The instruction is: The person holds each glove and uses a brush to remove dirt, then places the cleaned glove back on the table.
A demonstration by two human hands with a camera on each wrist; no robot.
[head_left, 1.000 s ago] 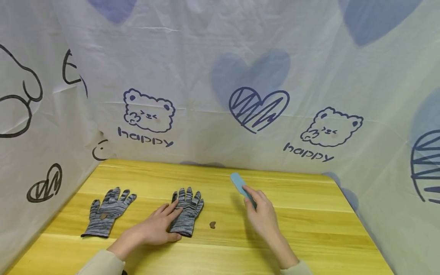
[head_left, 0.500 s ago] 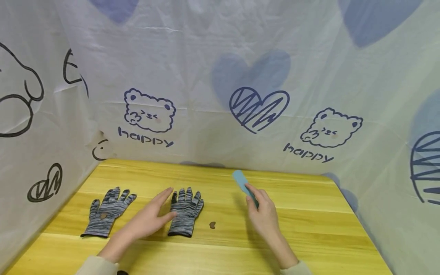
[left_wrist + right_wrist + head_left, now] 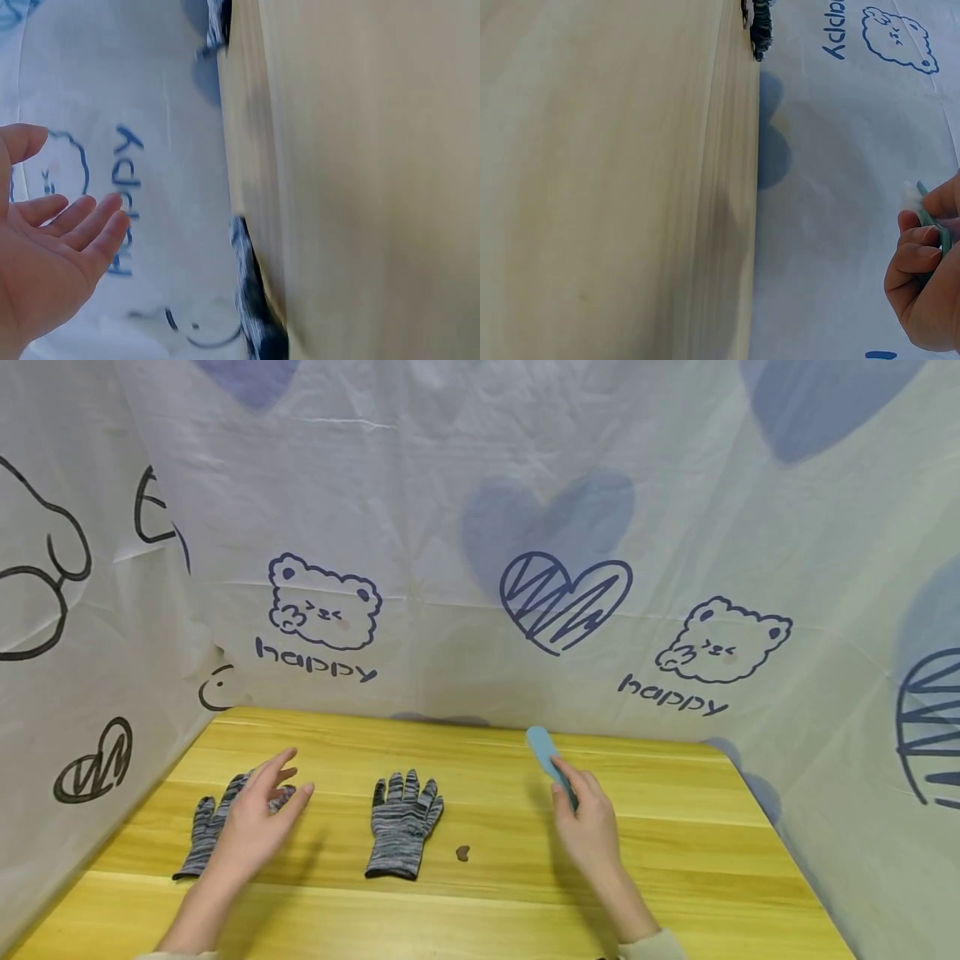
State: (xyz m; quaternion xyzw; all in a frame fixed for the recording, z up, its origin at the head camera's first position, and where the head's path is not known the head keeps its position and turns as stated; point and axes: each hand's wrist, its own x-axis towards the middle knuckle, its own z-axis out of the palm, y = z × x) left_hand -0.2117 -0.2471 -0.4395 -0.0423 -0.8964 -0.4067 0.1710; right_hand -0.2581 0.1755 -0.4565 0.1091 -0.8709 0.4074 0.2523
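Observation:
Two grey-and-black knitted gloves lie flat on the wooden table. My left hand [image 3: 255, 814] hovers over the left glove [image 3: 201, 839] and covers much of it; in the left wrist view the hand [image 3: 52, 270] has relaxed fingers and holds nothing. The right-hand glove [image 3: 397, 835] lies apart from both hands, fingers pointing away from me. Beside it is a small brown curved piece [image 3: 462, 853]. My right hand [image 3: 591, 827] pinches a flat light-blue stick with a rounded end [image 3: 543, 745], raised above the table. Its lower end is hidden in the fingers.
The yellow wooden table [image 3: 675, 843] reaches back to a white hanging cloth [image 3: 435, 527] printed with hearts and bears. More of the same cloth closes off the left and right sides.
My left hand has lifted off the right-hand glove and moved left over the other glove, now hiding the brown piece on it. My right hand has shifted slightly right with the stick.

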